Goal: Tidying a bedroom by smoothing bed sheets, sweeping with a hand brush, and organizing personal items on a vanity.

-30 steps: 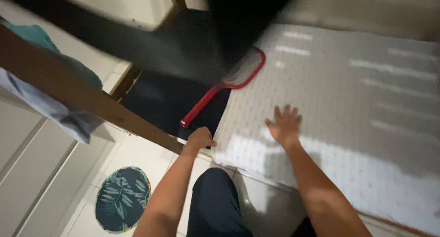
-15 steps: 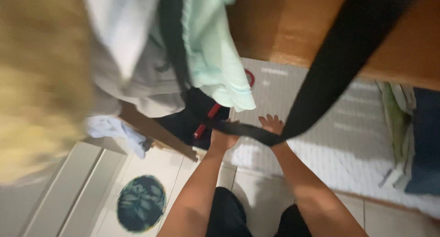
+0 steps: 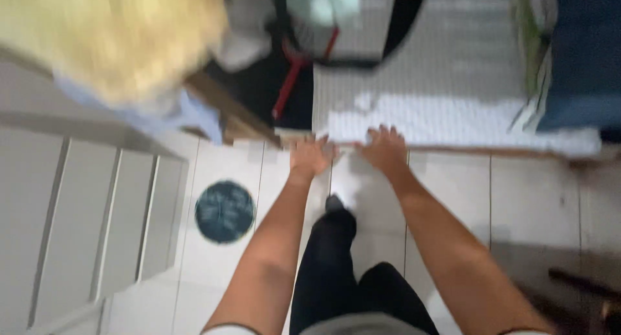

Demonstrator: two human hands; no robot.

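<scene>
My left hand (image 3: pixel 309 156) and my right hand (image 3: pixel 385 148) both reach down with fingers spread to the near edge of a white dotted mattress (image 3: pixel 453 82) lying on the floor. The left hand is at its near left corner, the right hand a little to the right on the same edge. Neither hand is closed around anything. The picture is blurred, so the contact with the edge is hard to judge. My dark trouser legs (image 3: pixel 336 270) stand on the white tiles (image 3: pixel 530 199) below.
A red-framed object (image 3: pixel 290 82) lies on a dark mat left of the mattress. Clothes hang above, a yellow one (image 3: pixel 110 37) at top left. A round dark patterned mat (image 3: pixel 224 211) lies on the tiles. Folded dark blue fabric (image 3: pixel 582 56) sits at right.
The view has pulled back and tilted down. Both hands moved from on the mattress surface to its near edge, and the black strap that crossed my wrists is now far up.
</scene>
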